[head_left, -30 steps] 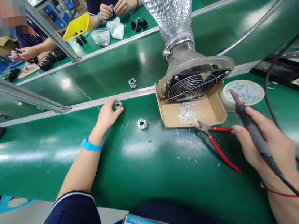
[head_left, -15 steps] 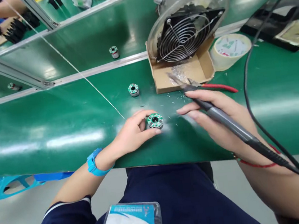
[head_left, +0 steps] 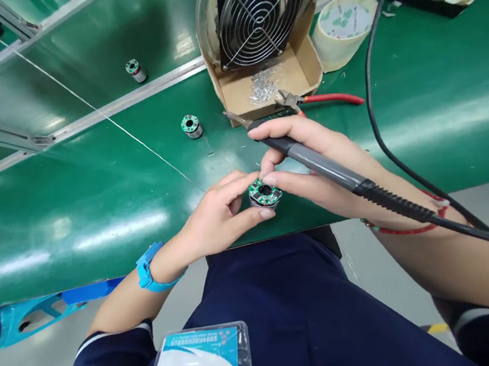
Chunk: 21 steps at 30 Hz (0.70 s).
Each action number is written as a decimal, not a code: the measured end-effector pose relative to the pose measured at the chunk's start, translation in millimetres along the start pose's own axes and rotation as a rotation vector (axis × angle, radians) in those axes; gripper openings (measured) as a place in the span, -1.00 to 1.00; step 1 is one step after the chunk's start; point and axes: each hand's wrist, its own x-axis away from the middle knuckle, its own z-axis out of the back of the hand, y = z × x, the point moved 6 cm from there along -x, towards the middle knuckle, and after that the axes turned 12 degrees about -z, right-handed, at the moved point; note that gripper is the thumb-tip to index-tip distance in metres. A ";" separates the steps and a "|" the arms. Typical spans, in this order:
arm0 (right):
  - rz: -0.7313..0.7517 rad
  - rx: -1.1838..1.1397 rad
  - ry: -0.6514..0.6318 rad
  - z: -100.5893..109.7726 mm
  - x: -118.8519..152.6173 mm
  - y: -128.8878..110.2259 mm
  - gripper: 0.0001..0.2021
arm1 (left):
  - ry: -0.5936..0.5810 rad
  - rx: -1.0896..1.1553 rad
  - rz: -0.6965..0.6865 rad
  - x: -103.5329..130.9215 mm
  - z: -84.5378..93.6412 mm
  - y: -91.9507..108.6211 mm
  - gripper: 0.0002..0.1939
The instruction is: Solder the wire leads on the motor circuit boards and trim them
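Note:
My left hand (head_left: 225,212) grips a small round part with a green circuit board on top (head_left: 265,193), close to the bench's front edge. In my right hand (head_left: 313,162) lies a grey soldering iron (head_left: 325,164), its metal tip pointing up and left, away from the part. The thumb and a finger of that hand meet at the board's upper edge; whether they pinch anything there is too small to tell. A second round part (head_left: 192,126) stands on the green bench, up and left of the held one.
A fan (head_left: 258,21) stands behind a cardboard tray (head_left: 253,110) with metal clippings. Red-handled cutters (head_left: 332,98) lie against the tray, beside a tape roll (head_left: 344,31). A black cable (head_left: 371,90) crosses the right side. Another round part (head_left: 135,71) sits farther back.
My right hand has come left to the held part with the iron, and its fingertips now touch the board. The view has shifted. My left hand still holds the part.

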 end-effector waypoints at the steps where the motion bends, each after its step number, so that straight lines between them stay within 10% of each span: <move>1: 0.001 0.003 0.002 -0.7 0.1 -1.3 -0.54 | -0.003 -0.010 -0.012 -0.2 0.3 0.9 -0.58; 21: 0.199 0.042 0.078 -4.9 23.0 -8.8 -0.71 | 0.033 -0.108 -0.120 -1.3 -7.7 14.9 -0.60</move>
